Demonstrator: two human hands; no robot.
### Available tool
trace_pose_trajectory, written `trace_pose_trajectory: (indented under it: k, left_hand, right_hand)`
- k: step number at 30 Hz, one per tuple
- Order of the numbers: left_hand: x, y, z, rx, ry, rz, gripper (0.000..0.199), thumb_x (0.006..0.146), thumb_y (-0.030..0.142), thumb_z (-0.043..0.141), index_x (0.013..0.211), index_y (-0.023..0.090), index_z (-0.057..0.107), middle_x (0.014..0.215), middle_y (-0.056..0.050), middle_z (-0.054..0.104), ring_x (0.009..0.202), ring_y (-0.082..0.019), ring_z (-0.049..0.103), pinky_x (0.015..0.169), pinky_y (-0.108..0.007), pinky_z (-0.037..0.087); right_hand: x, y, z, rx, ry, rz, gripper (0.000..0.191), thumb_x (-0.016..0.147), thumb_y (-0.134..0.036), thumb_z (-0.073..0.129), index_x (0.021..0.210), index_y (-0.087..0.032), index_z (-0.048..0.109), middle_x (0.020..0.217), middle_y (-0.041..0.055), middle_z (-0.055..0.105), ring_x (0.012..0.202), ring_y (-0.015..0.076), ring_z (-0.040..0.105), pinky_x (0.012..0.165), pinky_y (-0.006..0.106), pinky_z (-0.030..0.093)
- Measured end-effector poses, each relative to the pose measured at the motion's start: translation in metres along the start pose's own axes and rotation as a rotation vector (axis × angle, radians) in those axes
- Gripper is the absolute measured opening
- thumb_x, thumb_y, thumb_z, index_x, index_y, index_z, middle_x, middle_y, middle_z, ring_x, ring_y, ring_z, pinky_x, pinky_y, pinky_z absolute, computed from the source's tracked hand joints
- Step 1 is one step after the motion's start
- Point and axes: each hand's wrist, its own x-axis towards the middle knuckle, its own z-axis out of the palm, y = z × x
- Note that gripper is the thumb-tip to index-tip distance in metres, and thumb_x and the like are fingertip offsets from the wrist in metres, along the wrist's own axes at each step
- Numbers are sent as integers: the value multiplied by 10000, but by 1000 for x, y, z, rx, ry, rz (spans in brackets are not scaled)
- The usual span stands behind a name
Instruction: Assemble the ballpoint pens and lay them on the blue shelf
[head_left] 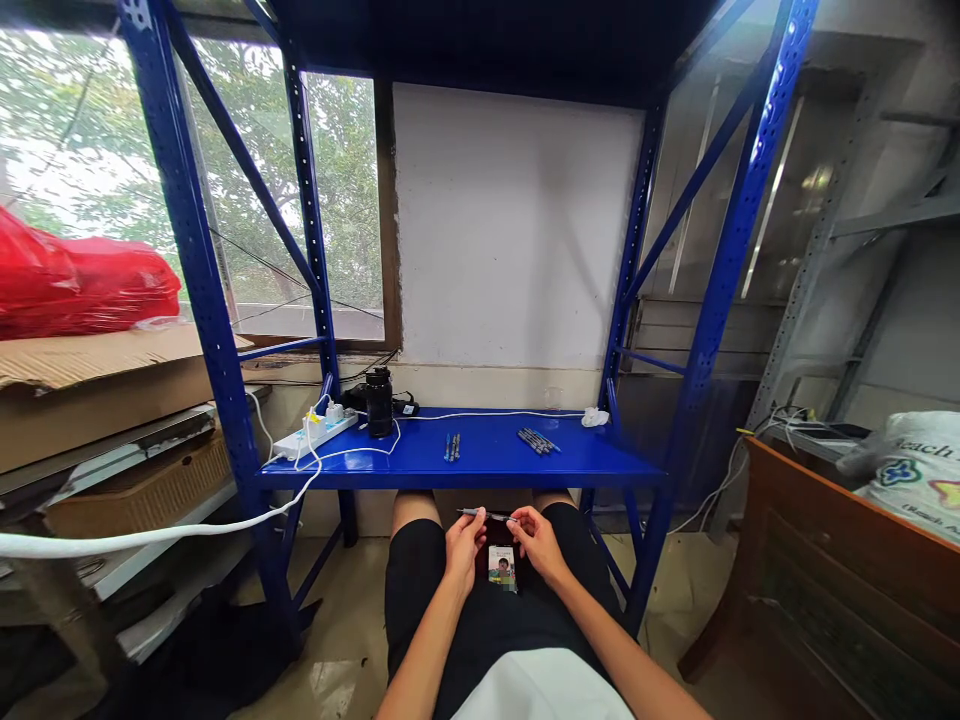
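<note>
A big blue table [420,470], smooth shiny metal, has one long white power strip [319,435] and one round black bottle [380,408] on top. Near its edge, above the black shorts [420,575], the left hand [466,547] and right hand [537,543] pinch opposite ends of one thin grey pen [496,516]. Two bunches of slim pens lie on the table: about three in the left bunch [452,447], too many crossed to count in the right bunch [538,441].
</note>
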Motion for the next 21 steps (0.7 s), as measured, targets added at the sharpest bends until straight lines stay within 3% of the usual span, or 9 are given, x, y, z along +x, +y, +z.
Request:
trace_pose_trajectory:
  k: [7,13,18,21]
  left_hand:
    - [0,-1,1,-2,-23,-8,583,499,532,1053,856,140,811,789,-45,720,694,-121,643,630,-209,502]
    - [2,-2,0,-1,-21,-3,588,496,549,1051,845,143,807,767,-32,703,671,-107,617,619,-200,490]
    - [1,-1,1,-5,-53,-19,557,513,518,1051,852,149,808,782,-39,712,698,-123,639,637,-212,496]
    - [0,0,2,-6,-75,-32,541,532,490,1049,886,152,819,818,-55,732,718,-133,655,664,-226,509]
  right_hand:
    - [-1,1,1,-28,-12,26,628,875,-825,635,777,-205,619,570,-38,533,448,118,477,407,224,375]
    - [-3,-2,4,-3,-48,17,614,791,-773,765,1040,-227,638,711,-31,621,544,151,586,415,224,431]
    - [-3,-3,-1,-16,-79,36,577,843,-782,702,844,-207,655,651,-9,642,494,132,549,454,236,429]
    - [-3,-2,-4,-21,-88,56,614,854,-815,658,819,-202,666,574,-27,604,450,128,512,456,243,415]
